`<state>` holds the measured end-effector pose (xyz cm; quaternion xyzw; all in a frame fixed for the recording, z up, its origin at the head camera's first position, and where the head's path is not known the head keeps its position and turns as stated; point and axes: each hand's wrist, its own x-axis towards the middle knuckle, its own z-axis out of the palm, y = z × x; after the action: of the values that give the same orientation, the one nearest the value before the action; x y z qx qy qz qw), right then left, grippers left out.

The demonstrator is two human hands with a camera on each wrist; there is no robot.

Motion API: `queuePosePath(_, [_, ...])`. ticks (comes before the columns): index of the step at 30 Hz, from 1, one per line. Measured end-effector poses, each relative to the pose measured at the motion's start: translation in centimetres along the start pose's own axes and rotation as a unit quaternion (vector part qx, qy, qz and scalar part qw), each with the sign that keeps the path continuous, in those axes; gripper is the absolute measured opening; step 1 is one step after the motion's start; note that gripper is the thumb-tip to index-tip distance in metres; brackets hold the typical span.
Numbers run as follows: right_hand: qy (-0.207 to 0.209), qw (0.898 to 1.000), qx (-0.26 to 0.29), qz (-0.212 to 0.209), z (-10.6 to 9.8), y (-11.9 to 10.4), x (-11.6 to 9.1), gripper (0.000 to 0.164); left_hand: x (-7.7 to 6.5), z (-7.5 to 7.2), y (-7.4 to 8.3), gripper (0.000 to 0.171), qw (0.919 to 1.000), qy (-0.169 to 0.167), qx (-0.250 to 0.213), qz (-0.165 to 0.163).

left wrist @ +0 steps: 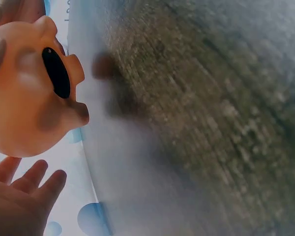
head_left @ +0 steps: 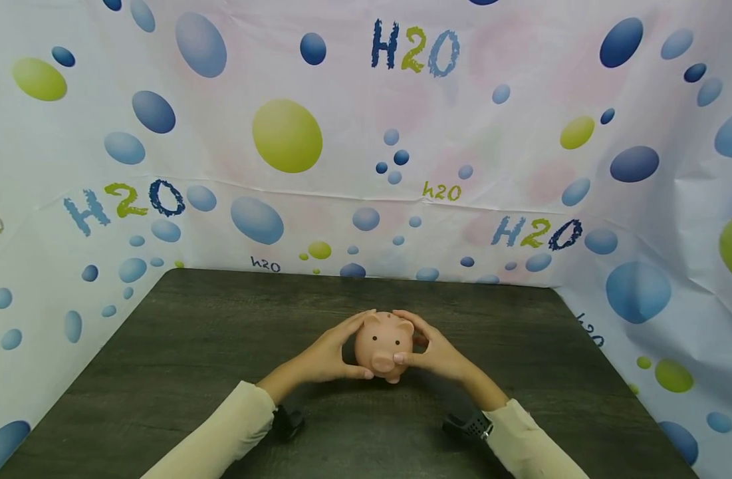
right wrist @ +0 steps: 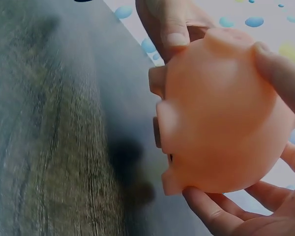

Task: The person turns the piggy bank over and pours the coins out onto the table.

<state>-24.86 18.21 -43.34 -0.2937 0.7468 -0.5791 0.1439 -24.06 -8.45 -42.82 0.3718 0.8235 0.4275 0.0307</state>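
We see both hands gripping a pink piggy bank: the left hand curls round it at nine o'clock, the right hand at three, thumb by the snout. It is held just above the dark table, its face toward six o'clock (we also spot a black plug in its belly). A spotted cloth hangs at twelve.

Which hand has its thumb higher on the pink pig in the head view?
The right hand: its thumb is beside the snout, while the left hand has its thumb lower.
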Motion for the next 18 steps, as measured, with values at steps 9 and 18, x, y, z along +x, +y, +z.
queuePosePath(9, [-0.035, 0.996, 0.088, -0.001, 0.3, -1.1, -0.3, 0.076, -0.1, 0.1, 0.1, 0.093, 0.9828, -0.006, -0.182, 0.031])
queuePosePath(18, [-0.015, 0.995, 0.094, -0.009, 0.9, -1.8, -0.5, 0.066, -0.4, 0.1, 0.1, 0.088, 0.9795, 0.038, -0.198, 0.005])
